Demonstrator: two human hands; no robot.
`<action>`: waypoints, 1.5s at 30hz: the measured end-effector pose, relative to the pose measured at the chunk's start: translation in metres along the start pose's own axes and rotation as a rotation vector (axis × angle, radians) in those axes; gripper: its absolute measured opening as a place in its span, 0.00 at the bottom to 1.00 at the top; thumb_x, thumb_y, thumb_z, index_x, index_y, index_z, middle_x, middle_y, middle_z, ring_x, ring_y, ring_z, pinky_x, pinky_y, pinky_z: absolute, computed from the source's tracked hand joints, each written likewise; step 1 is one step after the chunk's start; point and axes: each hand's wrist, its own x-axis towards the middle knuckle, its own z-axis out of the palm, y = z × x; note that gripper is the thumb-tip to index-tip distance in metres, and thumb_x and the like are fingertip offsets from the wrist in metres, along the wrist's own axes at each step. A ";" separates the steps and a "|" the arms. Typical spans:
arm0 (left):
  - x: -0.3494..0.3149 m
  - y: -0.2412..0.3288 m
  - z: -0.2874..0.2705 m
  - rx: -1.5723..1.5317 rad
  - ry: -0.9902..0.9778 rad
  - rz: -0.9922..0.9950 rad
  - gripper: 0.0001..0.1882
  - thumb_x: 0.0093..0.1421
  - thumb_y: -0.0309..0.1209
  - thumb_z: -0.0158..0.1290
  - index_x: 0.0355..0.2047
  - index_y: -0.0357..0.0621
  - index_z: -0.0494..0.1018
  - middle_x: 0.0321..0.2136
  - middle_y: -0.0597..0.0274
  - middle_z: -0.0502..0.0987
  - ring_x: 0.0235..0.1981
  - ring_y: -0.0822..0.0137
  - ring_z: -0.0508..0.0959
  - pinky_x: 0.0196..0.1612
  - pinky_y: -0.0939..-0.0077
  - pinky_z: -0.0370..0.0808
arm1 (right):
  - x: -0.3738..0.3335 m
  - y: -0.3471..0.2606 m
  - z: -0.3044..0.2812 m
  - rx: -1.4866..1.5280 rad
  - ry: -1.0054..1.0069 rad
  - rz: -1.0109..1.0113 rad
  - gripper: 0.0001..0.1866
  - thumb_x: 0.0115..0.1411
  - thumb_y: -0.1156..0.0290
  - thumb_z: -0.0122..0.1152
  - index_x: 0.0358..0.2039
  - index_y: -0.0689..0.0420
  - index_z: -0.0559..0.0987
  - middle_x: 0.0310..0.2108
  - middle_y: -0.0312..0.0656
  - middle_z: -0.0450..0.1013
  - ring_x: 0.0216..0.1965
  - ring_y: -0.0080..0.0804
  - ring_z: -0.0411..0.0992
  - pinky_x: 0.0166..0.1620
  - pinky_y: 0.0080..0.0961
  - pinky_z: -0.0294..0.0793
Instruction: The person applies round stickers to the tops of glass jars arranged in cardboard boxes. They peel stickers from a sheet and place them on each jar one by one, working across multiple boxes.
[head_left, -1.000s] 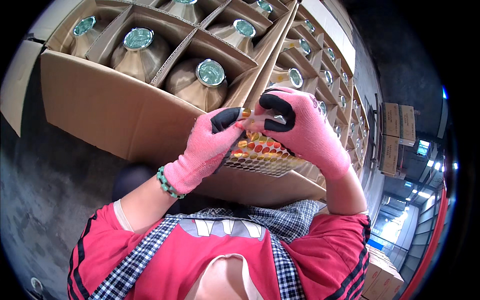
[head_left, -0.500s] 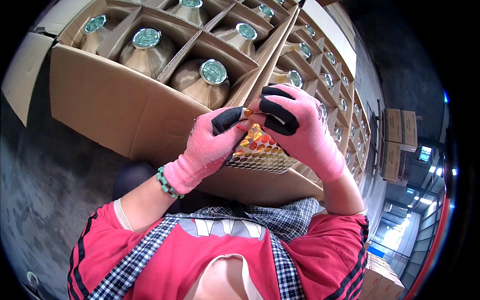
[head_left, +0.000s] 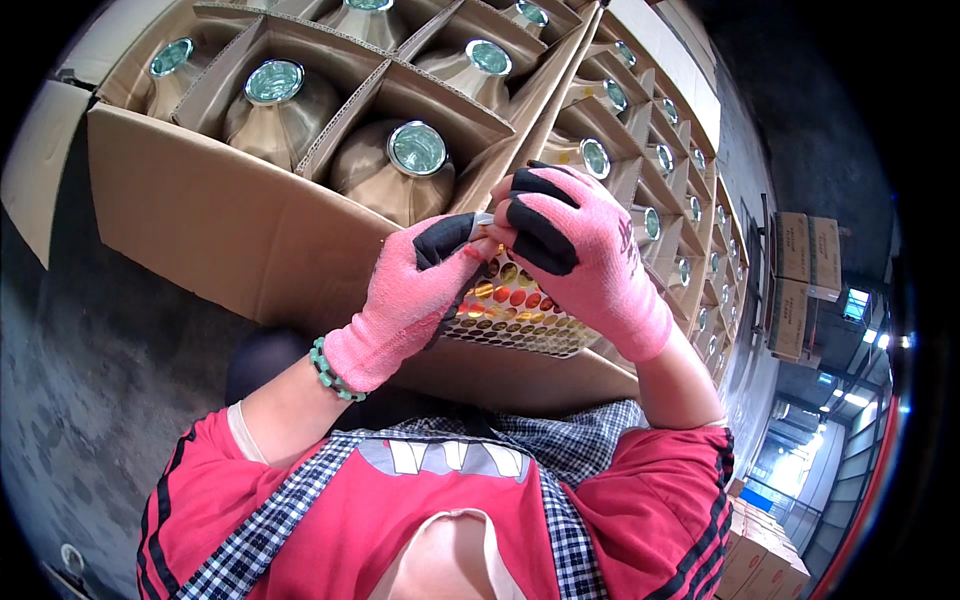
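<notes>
Sheet of round, shiny gold and orange-red dots on a pale backing (head_left: pixel 515 300) hangs below the two fingertips, over the near side of an open brown cardboard carton (head_left: pixel 220 210). The left hand (head_left: pixel 405 285), in a pink knit glove with black-covered fingers, is drawn into a close pinch at the sheet's upper end, its thumb and forefinger nearly together; the other fingers are hidden. The right hand (head_left: pixel 590 260), gloved alike, has its fingers curled well in and its tips meeting the left hand's; whether it grips a dot, the backing or nothing cannot be told. A small whitish edge shows between the tips, too hidden to identify.

Just beyond the left hand, a rounded, silvery, mirror-like vessel with a greenish rim (head_left: pixel 385 180) sits in a compartment formed by cardboard dividers (head_left: pixel 345 118). More such vessels fill the neighbouring compartments.

The sheet should be very light, thin and bendy, with a slick face and likely tacky undersides to its dots, so gloved fingers would slide or stick. Its plain edge seems the best hold, with bare or snug fingertips for the dots. The vessels look like glass: smooth, rigid and probably fragile.
</notes>
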 end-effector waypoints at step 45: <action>0.005 0.012 -0.002 0.662 0.109 -0.028 0.09 0.51 0.28 0.50 0.30 0.33 0.72 0.20 0.61 0.71 0.23 0.77 0.68 0.27 0.83 0.65 | 0.112 0.377 -0.045 -0.775 -0.101 1.009 0.22 0.44 0.64 0.61 0.40 0.59 0.72 0.43 0.51 0.68 0.45 0.45 0.66 0.47 0.34 0.66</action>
